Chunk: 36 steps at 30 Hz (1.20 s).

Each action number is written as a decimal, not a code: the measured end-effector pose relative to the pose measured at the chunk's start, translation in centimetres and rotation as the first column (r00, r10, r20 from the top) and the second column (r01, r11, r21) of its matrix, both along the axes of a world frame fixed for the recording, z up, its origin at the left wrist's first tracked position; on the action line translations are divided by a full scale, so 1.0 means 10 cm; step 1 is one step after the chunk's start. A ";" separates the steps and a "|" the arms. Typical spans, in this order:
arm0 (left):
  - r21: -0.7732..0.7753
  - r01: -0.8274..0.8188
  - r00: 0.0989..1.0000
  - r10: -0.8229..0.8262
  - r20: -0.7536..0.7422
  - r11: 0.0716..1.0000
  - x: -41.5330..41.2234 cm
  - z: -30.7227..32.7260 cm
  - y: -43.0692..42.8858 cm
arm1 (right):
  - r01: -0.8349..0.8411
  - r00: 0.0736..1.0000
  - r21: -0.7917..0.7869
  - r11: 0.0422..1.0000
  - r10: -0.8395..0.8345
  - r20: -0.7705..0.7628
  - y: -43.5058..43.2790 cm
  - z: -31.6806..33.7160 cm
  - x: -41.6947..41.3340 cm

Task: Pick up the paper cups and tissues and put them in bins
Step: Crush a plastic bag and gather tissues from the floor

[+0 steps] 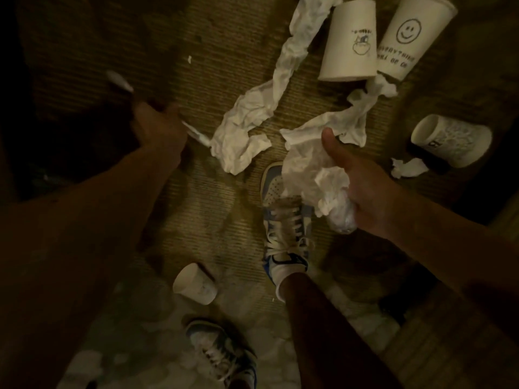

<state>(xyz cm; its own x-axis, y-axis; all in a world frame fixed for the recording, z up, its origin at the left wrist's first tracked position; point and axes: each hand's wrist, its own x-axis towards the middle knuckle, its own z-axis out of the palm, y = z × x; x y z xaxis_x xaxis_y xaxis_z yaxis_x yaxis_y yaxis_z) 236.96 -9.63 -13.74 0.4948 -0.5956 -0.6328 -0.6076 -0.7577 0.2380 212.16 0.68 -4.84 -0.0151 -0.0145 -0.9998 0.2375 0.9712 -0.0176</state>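
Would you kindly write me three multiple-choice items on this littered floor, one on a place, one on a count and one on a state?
1. Where does the white paper cup with a smiley face lie?
A. Between the two shoes
B. At the far side, beside the white paper cup with a small drawing
C. Standing in a bin

2. How many paper cups are in view?
A. Two
B. Six
C. Four

3. What is the right hand doing?
A. Gripping crumpled white tissue
B. Hanging open and empty
C. Holding a cup

Key: 1 B, the two lie side by side at the top. 2 C, those two plus the patterned cup on the right and the small cup nearest the person. 3 A, the tissue is bunched in its grip.
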 end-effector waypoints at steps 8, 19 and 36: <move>-0.357 0.308 0.925 -0.365 -0.104 0.882 -0.46 0.40 0.10 | 0.006 0.999 -0.005 1.000 -0.006 -0.035 0.01 0.03 0.02; -0.025 0.532 0.831 -0.527 -0.180 0.846 -0.75 0.00 0.50 | -0.021 0.999 -0.087 0.996 0.017 -0.042 0.24 0.10 -0.06; -0.401 0.051 0.594 -0.351 -0.724 0.914 -0.42 4.22 1.21 | 0.293 0.947 -0.545 0.786 -0.316 0.053 0.40 3.47 0.57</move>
<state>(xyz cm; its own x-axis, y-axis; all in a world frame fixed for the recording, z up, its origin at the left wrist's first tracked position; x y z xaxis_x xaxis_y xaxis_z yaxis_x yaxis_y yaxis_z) 232.75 2.44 28.44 -0.2449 -0.8457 -0.4741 -0.2082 -0.4317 0.8776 217.84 4.72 29.84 -0.1486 -0.5380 -0.8298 0.5068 0.6791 -0.5310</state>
